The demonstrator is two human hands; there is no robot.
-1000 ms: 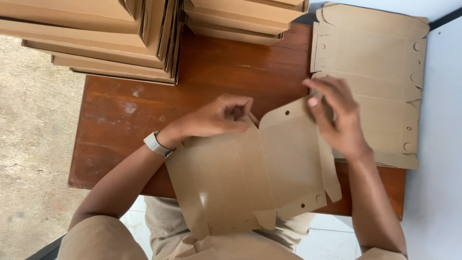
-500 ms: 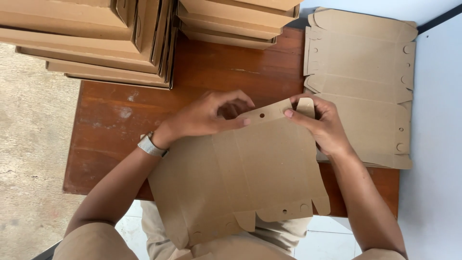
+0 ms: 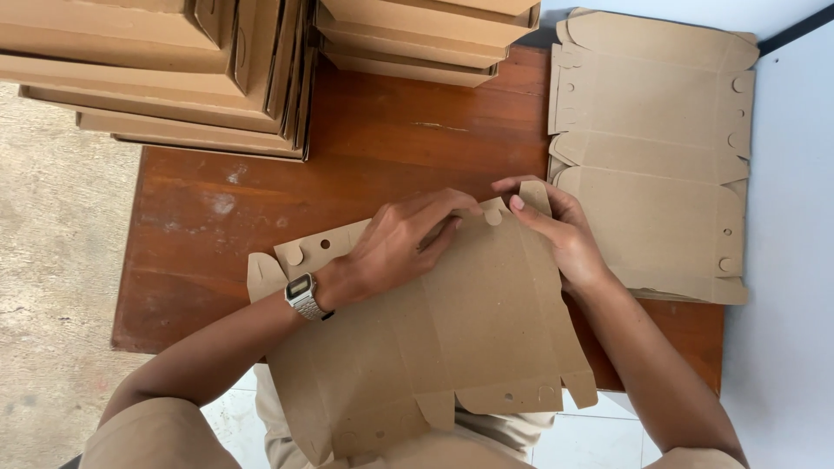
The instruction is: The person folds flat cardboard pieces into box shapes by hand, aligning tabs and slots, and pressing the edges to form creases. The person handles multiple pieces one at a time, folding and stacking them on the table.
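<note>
A flat brown cardboard box blank lies across the near edge of a reddish wooden table and over my lap. My left hand, with a silver wristwatch, presses down on the blank's upper middle. My right hand pinches the far right corner flap of the same blank between thumb and fingers. Round holes and tabs show along the blank's far and near edges.
A pile of flat unfolded box blanks lies at the table's right end. Stacks of folded cardboard boxes and a second stack fill the far side. A concrete floor is left, a white wall right.
The blank was standing partly folded with a raised panel; it now lies flatter on the table. Both hands have shifted to its far edge, and the right hand has taken the corner flap.
</note>
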